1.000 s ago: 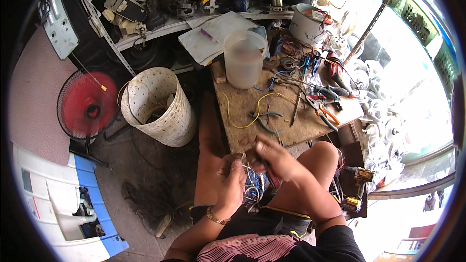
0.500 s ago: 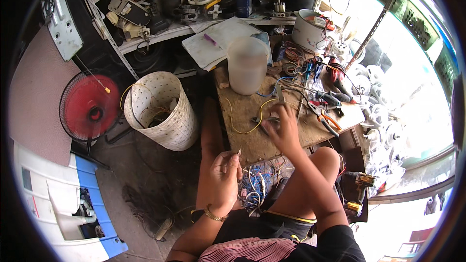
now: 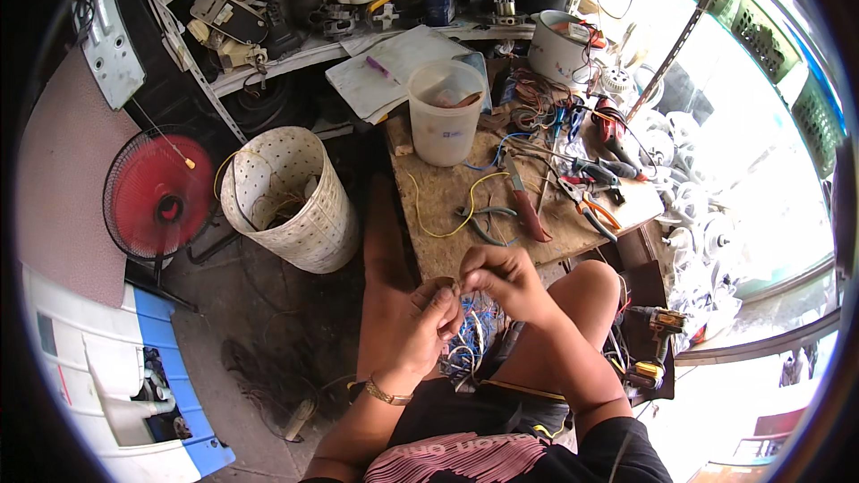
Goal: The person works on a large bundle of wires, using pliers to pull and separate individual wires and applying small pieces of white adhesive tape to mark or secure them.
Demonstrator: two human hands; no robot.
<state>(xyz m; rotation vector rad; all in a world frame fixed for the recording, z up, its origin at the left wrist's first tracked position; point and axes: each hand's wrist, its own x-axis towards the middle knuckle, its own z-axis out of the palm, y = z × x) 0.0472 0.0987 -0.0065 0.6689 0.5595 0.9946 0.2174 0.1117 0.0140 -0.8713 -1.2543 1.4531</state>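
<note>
My left hand (image 3: 428,329) and my right hand (image 3: 503,286) meet in front of the table's near edge, fingertips pinched close together. Whatever lies between them is too small to make out. Just beyond my right hand, a knife (image 3: 530,213) with a reddish handle rests on the wooden table (image 3: 438,259). Beside it lie dark-handled pliers (image 3: 486,225), their jaws near a bent yellow wire (image 3: 428,229). Farther back stands a translucent plastic tub (image 3: 443,130) with something brownish inside.
Orange-and-black pliers (image 3: 591,211), screwdrivers and wire coils crowd the table's right side. To the left stand a perforated white bin (image 3: 318,224) and a red fan (image 3: 165,192). A tangle of wires (image 3: 470,340) lies below the table edge. A yellow drill (image 3: 658,340) is at the right.
My right hand has come back from the knife area on the table to my left hand, leaving the knife lying there. The view has shifted slightly.
</note>
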